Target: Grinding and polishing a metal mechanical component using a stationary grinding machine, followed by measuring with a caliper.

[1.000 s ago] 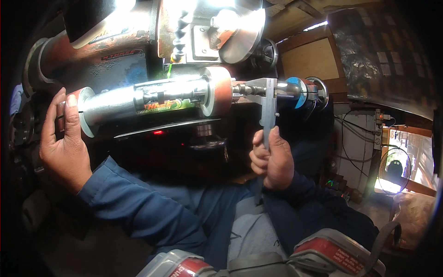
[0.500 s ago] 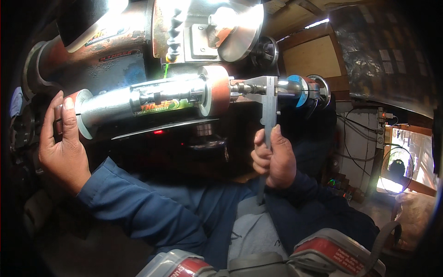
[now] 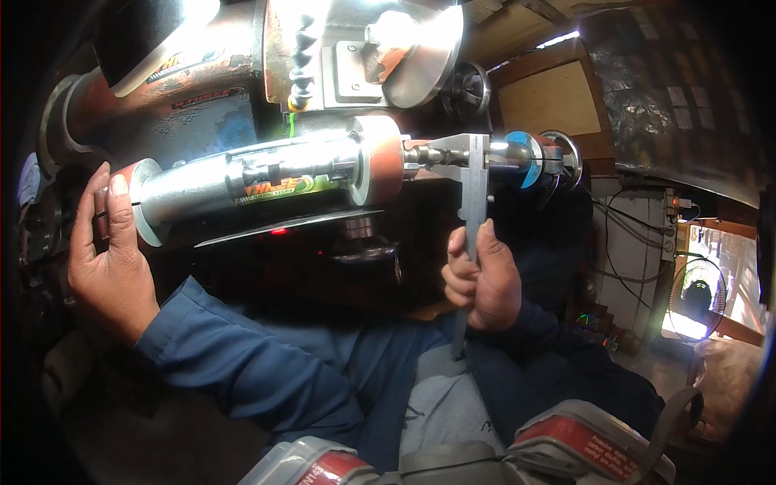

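My right hand [image 3: 485,283] is closed round the beam of a metal vernier caliper [image 3: 472,190], held upright. The caliper's jaws are at a shiny lobed shaft [image 3: 440,153], which looks like a camshaft, mounted in a grinding machine. Whether the jaws touch it all round I cannot tell. At the left, my left hand [image 3: 117,259] grips a red-and-grey flange [image 3: 145,202] at the end of a grey cylindrical housing [image 3: 194,187]. Its thumb lies on the near side, and the other fingers reach partly out of sight behind.
Above the shaft stands the grinding wheel [image 3: 420,69] beside a black coiled hose [image 3: 302,61]. A red-rimmed disc [image 3: 378,162] and a blue ring [image 3: 525,160] flank the shaft. A handwheel [image 3: 568,158] sits beyond. Cables [image 3: 626,218] and a fan [image 3: 697,297] are at the right.
My right hand and the caliper have shifted very slightly to the right. My left hand stays on the flange.
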{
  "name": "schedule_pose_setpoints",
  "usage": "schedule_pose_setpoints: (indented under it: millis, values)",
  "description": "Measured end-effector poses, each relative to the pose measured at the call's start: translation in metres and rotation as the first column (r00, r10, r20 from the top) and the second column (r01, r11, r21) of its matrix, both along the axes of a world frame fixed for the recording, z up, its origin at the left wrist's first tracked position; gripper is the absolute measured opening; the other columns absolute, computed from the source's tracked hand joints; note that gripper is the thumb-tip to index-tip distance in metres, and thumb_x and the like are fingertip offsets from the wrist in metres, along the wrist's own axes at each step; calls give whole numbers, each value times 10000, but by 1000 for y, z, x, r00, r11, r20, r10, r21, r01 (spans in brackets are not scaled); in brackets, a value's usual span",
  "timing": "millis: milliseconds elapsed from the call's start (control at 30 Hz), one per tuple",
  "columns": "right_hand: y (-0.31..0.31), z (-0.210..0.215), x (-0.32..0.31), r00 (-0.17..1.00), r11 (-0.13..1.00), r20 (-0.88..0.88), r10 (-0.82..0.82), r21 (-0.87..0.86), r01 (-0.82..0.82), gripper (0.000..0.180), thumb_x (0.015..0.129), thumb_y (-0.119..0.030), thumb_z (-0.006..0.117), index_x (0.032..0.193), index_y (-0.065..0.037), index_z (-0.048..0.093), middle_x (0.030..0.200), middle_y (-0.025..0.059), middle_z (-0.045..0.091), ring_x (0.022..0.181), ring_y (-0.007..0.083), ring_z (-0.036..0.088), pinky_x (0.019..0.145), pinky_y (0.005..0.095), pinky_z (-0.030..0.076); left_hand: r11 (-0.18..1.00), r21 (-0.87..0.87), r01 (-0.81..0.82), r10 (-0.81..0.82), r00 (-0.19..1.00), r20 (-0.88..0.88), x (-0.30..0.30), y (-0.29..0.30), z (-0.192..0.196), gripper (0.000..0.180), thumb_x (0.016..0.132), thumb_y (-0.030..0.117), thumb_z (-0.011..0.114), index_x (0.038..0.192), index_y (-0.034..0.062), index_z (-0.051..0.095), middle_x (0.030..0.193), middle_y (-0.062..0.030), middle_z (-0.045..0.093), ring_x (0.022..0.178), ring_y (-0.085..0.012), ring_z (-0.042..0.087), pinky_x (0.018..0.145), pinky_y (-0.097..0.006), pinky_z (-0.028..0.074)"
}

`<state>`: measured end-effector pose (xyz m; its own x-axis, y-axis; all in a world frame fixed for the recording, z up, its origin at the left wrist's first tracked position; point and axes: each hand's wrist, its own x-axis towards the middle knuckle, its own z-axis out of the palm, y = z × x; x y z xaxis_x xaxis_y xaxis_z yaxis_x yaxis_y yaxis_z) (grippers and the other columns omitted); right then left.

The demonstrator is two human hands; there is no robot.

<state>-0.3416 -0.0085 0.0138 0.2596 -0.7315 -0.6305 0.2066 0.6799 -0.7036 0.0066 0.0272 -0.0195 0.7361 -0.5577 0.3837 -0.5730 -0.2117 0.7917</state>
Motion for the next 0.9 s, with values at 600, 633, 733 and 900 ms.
schedule_pose_setpoints:
  millis: [600, 633, 733, 900]
  values:
    - [42, -12, 80, 949, 948, 231, 215, -281, -146, 489, 1017, -378, 395, 1280, 34, 391, 649, -23, 368, 519, 49, 346, 471, 201, 299, 998, -63, -18, 19, 1000, 23, 3, 0, 1, 209, 815, 116, 756, 1017, 68, 726, 853, -40, 712, 789, -75, 631, 719, -227, 516]
    - [43, -13, 84, 946, 959, 237, 221, -227, -167, 483, 1027, -378, 364, 1272, 36, 400, 655, -25, 365, 524, 47, 343, 474, 198, 298, 997, -73, -20, 23, 999, 43, 3, 2, 1, 209, 815, 116, 756, 1017, 68, 726, 853, -40, 712, 789, -75, 631, 719, -227, 516]
    - [44, -19, 96, 955, 950, 162, 247, -236, -206, 470, 1035, -377, 337, 1221, 40, 450, 640, -38, 335, 518, 41, 316, 471, 198, 285, 1000, -26, -9, 9, 1000, -10, 4, 4, -1, 232, 859, 150, 723, 1058, 31, 708, 930, -28, 706, 876, -101, 640, 805, -243, 508]
    - [44, -27, 103, 967, 973, 181, 181, -173, -150, 422, 1037, -380, 335, 1098, 8, 490, 627, -51, 301, 514, 39, 289, 469, 204, 274, 995, -89, 39, -39, 999, -7, 6, 4, -3, 249, 850, 157, 733, 1068, 39, 705, 941, -37, 709, 898, -108, 644, 817, -247, 514]
